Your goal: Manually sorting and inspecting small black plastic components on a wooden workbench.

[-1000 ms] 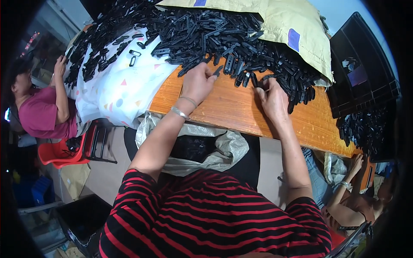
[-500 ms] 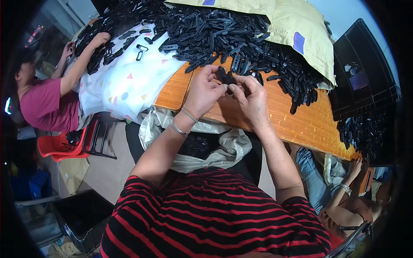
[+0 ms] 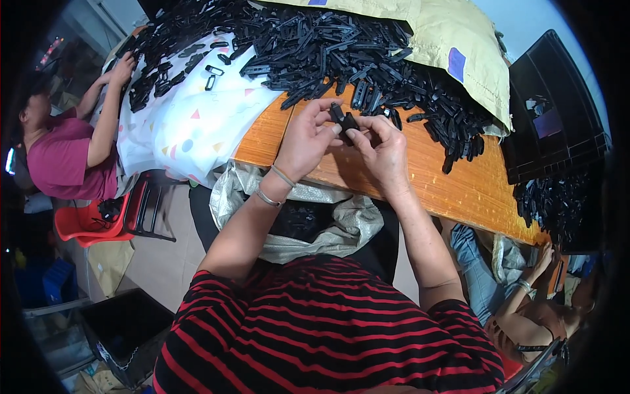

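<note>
Between my two hands, above the near part of the wooden table (image 3: pixel 433 177), is a small black plastic piece (image 3: pixel 344 118). The fingers and thumb of my left hand (image 3: pixel 310 138) are closed on its left side. My right hand (image 3: pixel 380 148) pinches its right side with thumb and forefinger. Fingers cover part of the piece, so its full shape is hidden. Just beyond my hands lies a large heap of narrow black plastic parts (image 3: pixel 328 49). An open woven sack (image 3: pixel 357 226) sits at my lap below my forearms, with dark things inside.
At the left, a person in a magenta shirt (image 3: pixel 62 157) handles parts beside a white patterned cloth (image 3: pixel 190 125). Another person (image 3: pixel 525 315) sits at the lower right. A large yellowish sack (image 3: pixel 453 39) lies at the back; a black crate (image 3: pixel 125 328) stands lower left.
My left hand has shifted slightly left, and the black piece is tilted and shows more between my hands. The person at the left has drawn the reaching arm back.
</note>
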Tool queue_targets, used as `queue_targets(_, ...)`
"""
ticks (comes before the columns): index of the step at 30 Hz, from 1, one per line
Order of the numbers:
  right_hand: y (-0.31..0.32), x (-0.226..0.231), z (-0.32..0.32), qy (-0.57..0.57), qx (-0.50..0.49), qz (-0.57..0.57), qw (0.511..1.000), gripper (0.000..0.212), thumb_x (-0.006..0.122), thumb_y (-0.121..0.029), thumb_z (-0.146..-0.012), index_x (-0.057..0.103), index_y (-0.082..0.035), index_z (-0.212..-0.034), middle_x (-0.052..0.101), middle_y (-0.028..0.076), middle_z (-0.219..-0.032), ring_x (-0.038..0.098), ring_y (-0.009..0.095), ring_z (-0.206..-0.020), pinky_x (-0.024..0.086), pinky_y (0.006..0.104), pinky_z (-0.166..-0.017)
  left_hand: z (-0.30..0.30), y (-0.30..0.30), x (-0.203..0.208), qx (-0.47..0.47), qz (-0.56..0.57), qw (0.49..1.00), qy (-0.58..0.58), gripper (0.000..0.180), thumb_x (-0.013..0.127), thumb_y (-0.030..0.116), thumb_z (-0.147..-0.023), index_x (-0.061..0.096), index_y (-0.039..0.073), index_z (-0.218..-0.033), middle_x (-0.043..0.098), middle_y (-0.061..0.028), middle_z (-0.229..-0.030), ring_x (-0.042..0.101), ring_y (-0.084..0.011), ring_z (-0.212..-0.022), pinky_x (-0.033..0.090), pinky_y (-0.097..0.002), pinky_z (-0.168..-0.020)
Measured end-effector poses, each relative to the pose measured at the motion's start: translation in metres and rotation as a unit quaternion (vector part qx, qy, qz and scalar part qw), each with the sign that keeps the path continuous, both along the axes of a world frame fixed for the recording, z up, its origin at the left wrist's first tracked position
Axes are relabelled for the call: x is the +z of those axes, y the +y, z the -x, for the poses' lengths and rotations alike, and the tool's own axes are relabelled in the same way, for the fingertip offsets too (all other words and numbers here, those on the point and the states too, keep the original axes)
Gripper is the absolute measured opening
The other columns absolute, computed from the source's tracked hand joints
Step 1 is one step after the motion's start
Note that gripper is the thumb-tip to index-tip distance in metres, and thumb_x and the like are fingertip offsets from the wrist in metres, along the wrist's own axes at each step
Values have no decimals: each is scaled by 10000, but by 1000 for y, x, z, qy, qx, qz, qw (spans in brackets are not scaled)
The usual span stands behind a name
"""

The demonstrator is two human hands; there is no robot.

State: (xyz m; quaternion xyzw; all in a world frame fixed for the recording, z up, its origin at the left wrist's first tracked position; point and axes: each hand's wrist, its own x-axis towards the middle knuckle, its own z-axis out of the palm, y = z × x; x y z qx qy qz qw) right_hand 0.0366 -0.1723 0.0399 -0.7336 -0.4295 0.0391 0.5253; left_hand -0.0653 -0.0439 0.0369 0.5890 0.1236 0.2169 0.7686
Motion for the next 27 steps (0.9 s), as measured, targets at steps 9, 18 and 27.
queue_targets(9,1,3,4,-41,-8,-3,999,185,720,15,-796,675,5,-976,614,67,-847,603,110,-670,489,229,-597,-2,-6,-5,78,-111,991,-12,333,569,-97,-853,464,-15,-1159,597,-104,-1066,635,-134,-926,538,-219,-751)
queue_targets(18,2,-2,10,-140,-13,-33,989,276,737,54,-723,650,-3,-978,628,91,-875,634,167,-723,519,262,-609,8,-24,3,120,-215,968,-42,380,613,-28,-877,466,1,-1226,625,-131,-1120,640,-175,-991,511,-274,-878)
queue_targets(27,5,-18,16,26,52,-72,996,376,752,-17,-732,579,7,-1065,658,140,-904,694,229,-758,563,315,-636,20,-27,5,141,-196,970,-37,311,657,9,-855,529,-8,-1138,668,-101,-928,667,-143,-858,532,-284,-744)
